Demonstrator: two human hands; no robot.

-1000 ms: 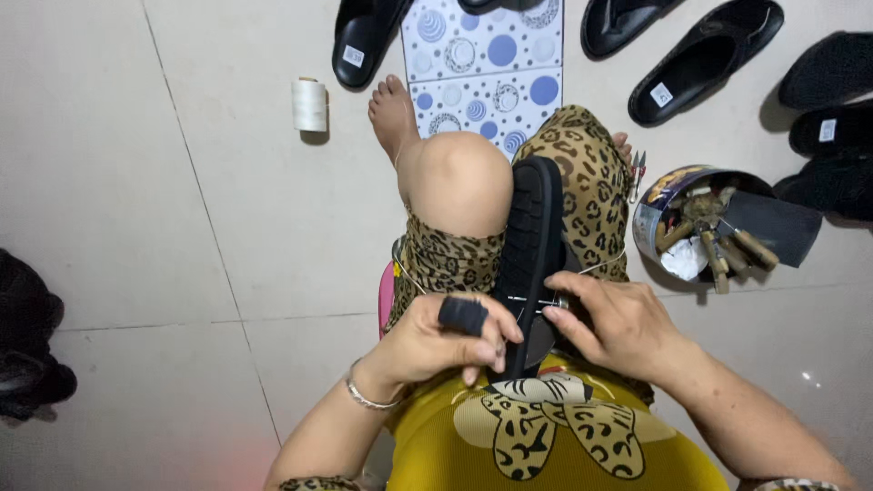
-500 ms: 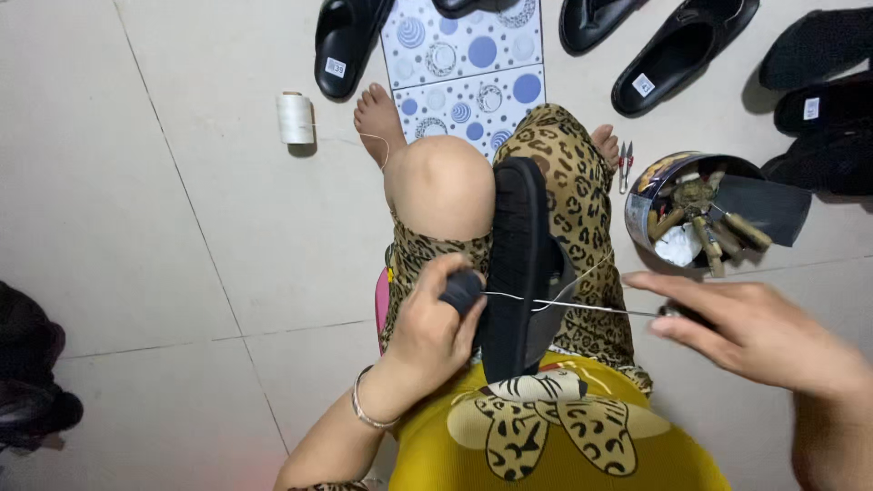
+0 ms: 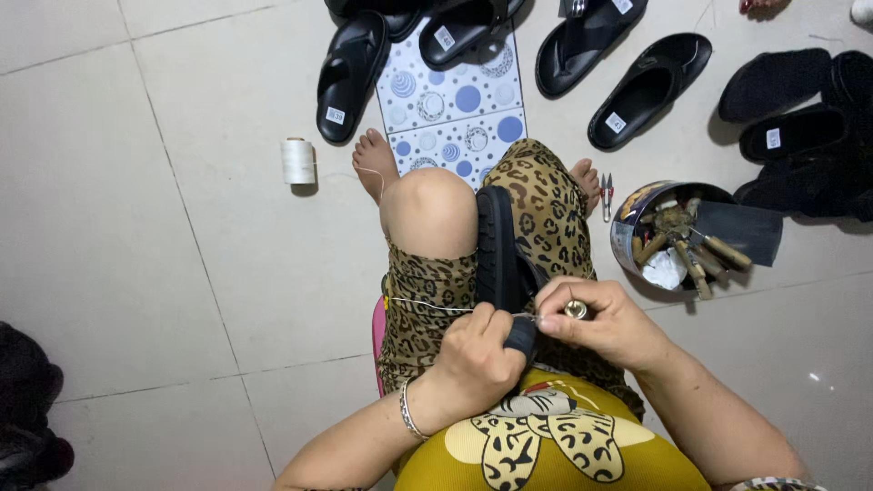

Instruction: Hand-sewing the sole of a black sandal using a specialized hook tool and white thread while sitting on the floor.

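Resting between the knees, a black sandal [image 3: 498,250] stood on edge with its sole facing left, its heel end down at the hands. The left hand [image 3: 482,355] was closed around a dark-handled tool [image 3: 522,335] at that heel, while the right hand [image 3: 600,320] had its fingers pinched together on a thin thread [image 3: 427,306] that ran left across the thigh. A white spool [image 3: 297,161] stood well apart on the tiled floor [image 3: 182,227]. To the right sat a round tin [image 3: 627,238] of wooden-handled tools, small snips [image 3: 607,193] beside it. More black sandals [image 3: 650,88] lay beyond a dotted mat [image 3: 455,118].
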